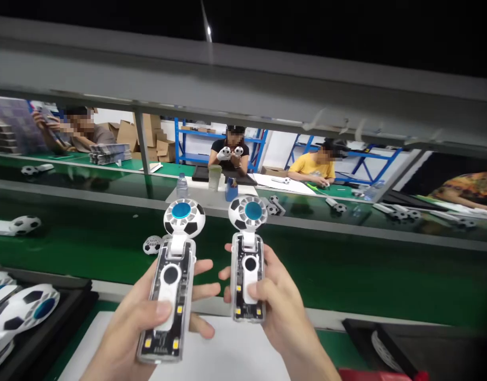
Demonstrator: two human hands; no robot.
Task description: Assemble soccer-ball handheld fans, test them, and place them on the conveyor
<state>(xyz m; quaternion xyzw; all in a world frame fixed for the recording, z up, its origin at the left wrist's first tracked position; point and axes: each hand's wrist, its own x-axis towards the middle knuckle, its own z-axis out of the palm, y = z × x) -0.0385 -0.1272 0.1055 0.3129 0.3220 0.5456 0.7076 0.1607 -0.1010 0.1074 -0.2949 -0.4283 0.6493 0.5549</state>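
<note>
L hand [134, 309] is gripping a clear-cased ball-head unit [171, 275] at 7 o'clock; R hand [282, 296] is gripping a 2nd unit [250, 263] at 6, both thumbs resting on white strips. Blk tray [71, 313] at 8 is holding more ball-head pcs [25, 308]; other blk tray [434, 344] at 4 is showing a white grille pc [383, 351] nr its edge. Past the hands, approx 12, a btl [182, 187] & cup [215, 178] are standing nr a blue box [230, 193], contents unclear.

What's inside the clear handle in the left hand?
A dark circuit board with three visible yellow squares. The left hand and white strip cover whatever lies beneath them.
</note>
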